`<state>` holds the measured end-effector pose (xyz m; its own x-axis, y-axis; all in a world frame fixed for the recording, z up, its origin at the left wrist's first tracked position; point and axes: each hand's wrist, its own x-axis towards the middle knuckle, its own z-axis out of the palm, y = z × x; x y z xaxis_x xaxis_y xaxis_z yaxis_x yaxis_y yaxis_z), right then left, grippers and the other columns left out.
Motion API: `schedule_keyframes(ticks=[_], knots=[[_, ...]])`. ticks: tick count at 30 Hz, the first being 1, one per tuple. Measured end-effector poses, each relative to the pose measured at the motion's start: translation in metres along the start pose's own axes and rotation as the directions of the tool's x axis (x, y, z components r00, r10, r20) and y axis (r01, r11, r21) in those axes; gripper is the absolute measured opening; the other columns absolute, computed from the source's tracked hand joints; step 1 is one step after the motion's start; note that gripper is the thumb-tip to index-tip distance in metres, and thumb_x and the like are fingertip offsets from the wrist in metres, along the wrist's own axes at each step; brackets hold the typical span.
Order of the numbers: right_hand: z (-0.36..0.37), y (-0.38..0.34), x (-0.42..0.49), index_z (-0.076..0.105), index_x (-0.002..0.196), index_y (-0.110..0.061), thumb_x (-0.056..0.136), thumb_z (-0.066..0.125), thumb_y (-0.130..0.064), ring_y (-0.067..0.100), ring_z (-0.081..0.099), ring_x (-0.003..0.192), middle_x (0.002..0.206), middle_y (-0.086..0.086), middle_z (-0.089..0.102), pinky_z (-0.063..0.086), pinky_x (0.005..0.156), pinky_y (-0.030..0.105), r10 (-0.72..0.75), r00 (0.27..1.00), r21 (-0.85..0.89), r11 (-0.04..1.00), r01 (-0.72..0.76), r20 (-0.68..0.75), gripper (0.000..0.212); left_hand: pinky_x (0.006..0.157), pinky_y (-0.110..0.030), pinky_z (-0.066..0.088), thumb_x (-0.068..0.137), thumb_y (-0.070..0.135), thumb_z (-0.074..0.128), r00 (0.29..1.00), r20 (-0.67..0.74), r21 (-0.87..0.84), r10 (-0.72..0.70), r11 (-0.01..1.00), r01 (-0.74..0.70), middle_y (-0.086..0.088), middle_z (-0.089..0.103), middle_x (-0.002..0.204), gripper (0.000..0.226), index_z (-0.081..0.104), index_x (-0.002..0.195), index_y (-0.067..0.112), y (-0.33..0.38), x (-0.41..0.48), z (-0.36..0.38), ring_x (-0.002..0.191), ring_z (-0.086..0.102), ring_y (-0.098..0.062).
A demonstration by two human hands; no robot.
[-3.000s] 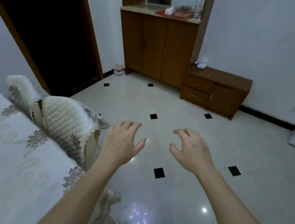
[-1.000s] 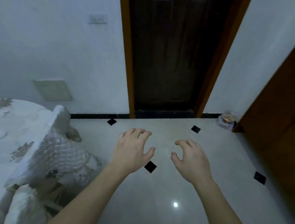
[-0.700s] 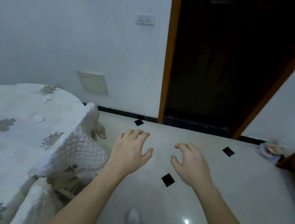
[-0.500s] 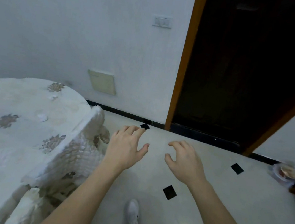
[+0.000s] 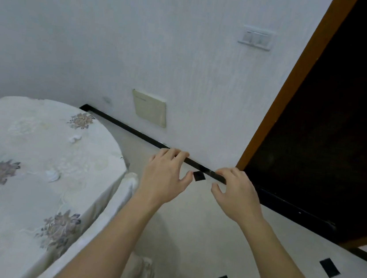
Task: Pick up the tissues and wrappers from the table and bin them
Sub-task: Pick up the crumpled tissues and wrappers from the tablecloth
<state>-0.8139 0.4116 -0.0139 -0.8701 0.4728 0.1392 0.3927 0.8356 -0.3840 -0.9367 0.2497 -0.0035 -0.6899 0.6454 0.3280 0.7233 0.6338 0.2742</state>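
We are holding our left hand [image 5: 165,178] and right hand [image 5: 233,194] open and empty; crumpled tissues [image 5: 52,174] are lying at nine o'clock on the table [image 5: 31,201], so we are reaching left, pinching lightly.

A white wall [image 5: 121,38] with a light switch [image 5: 256,37] meets a dark doorway [image 5: 340,135] above pale floor tiles [image 5: 211,246].

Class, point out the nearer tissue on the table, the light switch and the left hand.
Nearer tissue [image 5: 52,175], head view, its crumpled middle.
Light switch [image 5: 256,37], head view, centre of its plate.
Left hand [image 5: 165,178], head view, back of the hand.
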Motion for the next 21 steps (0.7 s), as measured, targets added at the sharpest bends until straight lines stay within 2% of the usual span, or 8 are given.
schedule_keyframes(ticks=[10, 17, 21], knots=[[0.056, -0.009, 0.133, 0.061, 0.124, -0.019, 0.091, 0.057, -0.037, 0.021, 0.055, 0.106, 0.116, 0.000, 0.062, 0.051, 0.087, 0.039, -0.092, 0.982, 0.045, 0.995, 0.086, 0.164, 0.038, 0.095, -0.037, 0.044, 0.088, 0.050, 0.050, 0.987, 0.034, 0.050, -0.160, 0.986, 0.158, 0.003, 0.062, 0.125, 0.047, 0.056, 0.128, 0.025, -0.076, 0.078, 0.037, 0.117, 0.054, -0.019], [0.096, -0.027, 0.266, 0.064, 0.118, -0.018, 0.089, 0.058, -0.031, 0.023, 0.056, 0.103, 0.112, 0.001, 0.064, 0.050, 0.083, 0.039, -0.244, 0.950, 0.125, 0.967, 0.222, 0.197, 0.033, 0.090, -0.040, 0.047, 0.086, 0.049, 0.049, 0.948, -0.011, 0.105, -0.318, 0.942, 0.317, 0.002, 0.063, 0.123, 0.047, 0.058, 0.125, 0.023, -0.141, 0.156, 0.056, 0.113, 0.056, -0.021], [0.118, -0.043, 0.353, 0.065, 0.115, -0.017, 0.088, 0.059, -0.032, 0.025, 0.057, 0.099, 0.106, 0.001, 0.064, 0.051, 0.080, 0.042, -0.378, 0.896, 0.172, 0.923, 0.345, 0.233, 0.031, 0.091, -0.040, 0.048, 0.086, 0.052, 0.045, 0.902, -0.016, 0.124, -0.432, 0.894, 0.430, 0.003, 0.061, 0.127, 0.050, 0.057, 0.126, 0.024, -0.174, 0.212, 0.070, 0.114, 0.055, -0.021]])
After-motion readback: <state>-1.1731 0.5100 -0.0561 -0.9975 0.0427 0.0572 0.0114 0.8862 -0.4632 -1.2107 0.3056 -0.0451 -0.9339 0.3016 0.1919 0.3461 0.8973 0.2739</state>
